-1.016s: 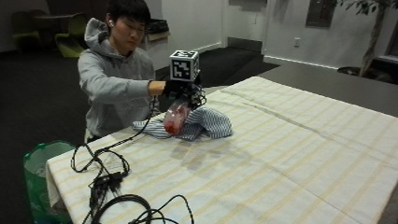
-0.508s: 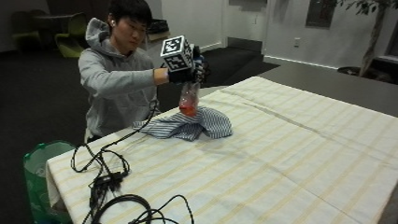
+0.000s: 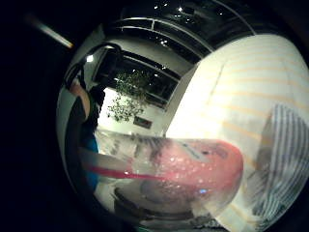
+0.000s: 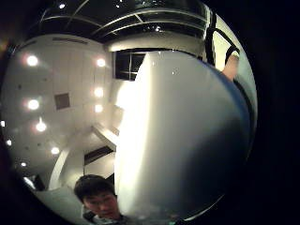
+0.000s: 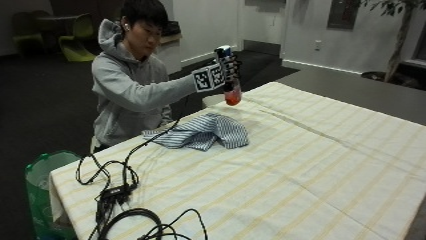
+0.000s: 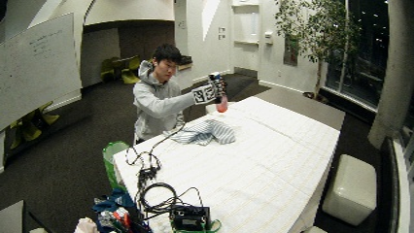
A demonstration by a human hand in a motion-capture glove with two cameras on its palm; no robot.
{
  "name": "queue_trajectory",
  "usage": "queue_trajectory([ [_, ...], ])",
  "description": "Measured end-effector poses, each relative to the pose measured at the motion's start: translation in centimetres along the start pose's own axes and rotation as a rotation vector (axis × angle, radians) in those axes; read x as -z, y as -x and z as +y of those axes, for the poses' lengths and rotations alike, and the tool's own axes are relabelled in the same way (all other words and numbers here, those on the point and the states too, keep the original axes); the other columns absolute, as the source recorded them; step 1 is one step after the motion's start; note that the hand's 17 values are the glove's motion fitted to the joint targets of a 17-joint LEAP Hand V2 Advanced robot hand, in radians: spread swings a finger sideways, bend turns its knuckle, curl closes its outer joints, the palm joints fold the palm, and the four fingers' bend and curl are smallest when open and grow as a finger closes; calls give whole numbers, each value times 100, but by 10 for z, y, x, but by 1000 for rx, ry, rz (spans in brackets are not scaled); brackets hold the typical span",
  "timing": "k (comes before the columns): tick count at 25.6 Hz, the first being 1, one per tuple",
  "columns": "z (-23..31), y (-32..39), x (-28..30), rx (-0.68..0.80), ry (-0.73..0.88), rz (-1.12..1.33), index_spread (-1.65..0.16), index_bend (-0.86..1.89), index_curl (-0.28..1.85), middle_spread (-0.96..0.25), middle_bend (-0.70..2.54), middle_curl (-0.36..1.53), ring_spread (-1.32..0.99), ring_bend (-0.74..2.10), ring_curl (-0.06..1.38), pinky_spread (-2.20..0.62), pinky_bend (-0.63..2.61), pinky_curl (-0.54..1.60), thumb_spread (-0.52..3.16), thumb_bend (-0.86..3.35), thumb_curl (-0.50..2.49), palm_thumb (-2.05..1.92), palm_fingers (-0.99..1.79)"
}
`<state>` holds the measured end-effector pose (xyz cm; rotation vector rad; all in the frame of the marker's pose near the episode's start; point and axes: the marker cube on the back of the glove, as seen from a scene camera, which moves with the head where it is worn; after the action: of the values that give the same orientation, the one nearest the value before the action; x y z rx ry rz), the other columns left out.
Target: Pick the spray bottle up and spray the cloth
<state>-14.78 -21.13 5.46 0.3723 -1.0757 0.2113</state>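
Gripping the spray bottle (image 5: 231,95) in the gloved right hand (image 5: 227,70), fingers clamped round its neck, holding it aloft at roughly one o'clock of the striped cloth (image 5: 200,132) on the table (image 5: 319,165), lifting apparently done, needing next the nozzle aimed clothward and the trigger squeezed.

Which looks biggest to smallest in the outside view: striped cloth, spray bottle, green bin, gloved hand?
1. Striped cloth
2. Green bin, cut off by the table, nearer the camera
3-4. Spray bottle and gloved right hand: too alike, overlapping; unranked.
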Motion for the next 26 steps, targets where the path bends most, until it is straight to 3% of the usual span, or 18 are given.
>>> queue_trajectory([
  [5, -13, -47, -45, -44, 12, 4, -25, 26, 54, -11, 56, 50, -19, 53, 47, -30, 26, 43, -4, -3, 71, 111, 128],
  [14, -8, -100, -68, -98, 89, 62, -25, 25, 54, -11, 55, 50, -19, 52, 47, -30, 25, 43, -3, -3, 71, 111, 129],
  [19, 16, -110, -63, -85, 334, 156, -25, 22, 54, -12, 56, 50, -19, 51, 47, -29, 25, 43, -2, -3, 71, 112, 127],
  [24, 12, -96, -61, -86, 428, 136, -28, 6, 48, -14, 40, 48, -18, 49, 48, -22, 33, 45, 16, -2, 72, 113, 82],
  [26, 18, -91, -52, -80, 503, 142, -31, 5, 47, -11, 34, 47, -16, 41, 49, -14, 36, 50, 25, -4, 71, 109, 42],
])
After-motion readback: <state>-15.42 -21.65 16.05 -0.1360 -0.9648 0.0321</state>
